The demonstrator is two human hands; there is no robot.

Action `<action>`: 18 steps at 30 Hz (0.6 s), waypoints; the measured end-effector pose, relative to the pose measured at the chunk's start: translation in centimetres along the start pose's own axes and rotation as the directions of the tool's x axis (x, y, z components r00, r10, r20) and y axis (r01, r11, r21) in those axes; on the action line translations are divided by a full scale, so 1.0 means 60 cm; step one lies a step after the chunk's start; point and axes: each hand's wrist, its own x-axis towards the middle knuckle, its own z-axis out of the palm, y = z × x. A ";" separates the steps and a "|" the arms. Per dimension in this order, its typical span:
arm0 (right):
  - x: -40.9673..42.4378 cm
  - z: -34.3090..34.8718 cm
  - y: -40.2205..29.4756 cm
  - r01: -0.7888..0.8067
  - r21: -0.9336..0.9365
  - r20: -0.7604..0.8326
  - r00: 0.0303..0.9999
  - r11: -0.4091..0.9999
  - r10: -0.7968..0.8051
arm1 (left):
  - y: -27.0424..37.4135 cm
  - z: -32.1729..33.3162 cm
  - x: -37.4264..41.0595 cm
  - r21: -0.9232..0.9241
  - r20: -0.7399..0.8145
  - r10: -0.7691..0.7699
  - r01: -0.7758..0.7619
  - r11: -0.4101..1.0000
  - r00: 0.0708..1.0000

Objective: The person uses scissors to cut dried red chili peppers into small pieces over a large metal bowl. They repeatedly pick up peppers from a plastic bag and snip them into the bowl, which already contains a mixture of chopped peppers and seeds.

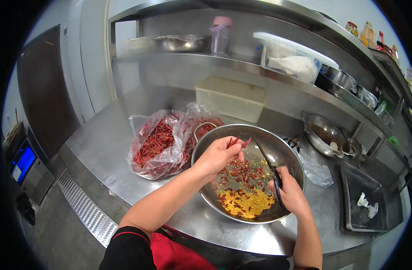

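Several dried red chilies (239,141) stick out from the fingers of my left hand (220,154), which is over a large steel bowl (247,127). My right hand (290,191) grips black-handled scissors (267,158) at the bowl's right side, blades pointing up and away. Cut chili pieces (243,171) are scattered over the bowl's bottom. Nearer to me in the bowl lies a heap of yellow crumbly bits (248,204) mixed with chili pieces. Left of the bowl, a clear plastic bag (152,173) gapes around a mass of whole dried chilies (155,141).
A pale plastic tub (229,98) stands behind the bowl on the steel table (101,145). To the right are a crumpled plastic bag (316,168), a metal bowl with dark contents (322,135) and a dark tray (363,189) with white scraps. A loaded shelf (192,58) runs above.
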 end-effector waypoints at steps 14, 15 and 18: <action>-0.003 -0.007 -0.007 0.016 0.043 0.025 1.000 0.999 -0.017 | -0.017 0.034 0.000 0.253 -0.052 0.202 -0.183 0.950 0.978; -0.003 -0.009 -0.009 0.016 0.043 0.038 0.999 0.999 -0.018 | -0.010 0.036 0.000 0.295 -0.043 0.195 -0.174 0.939 0.980; -0.008 -0.004 -0.006 0.040 0.023 0.035 0.999 0.999 -0.040 | -0.015 0.041 0.001 0.317 0.012 0.169 -0.164 0.934 0.985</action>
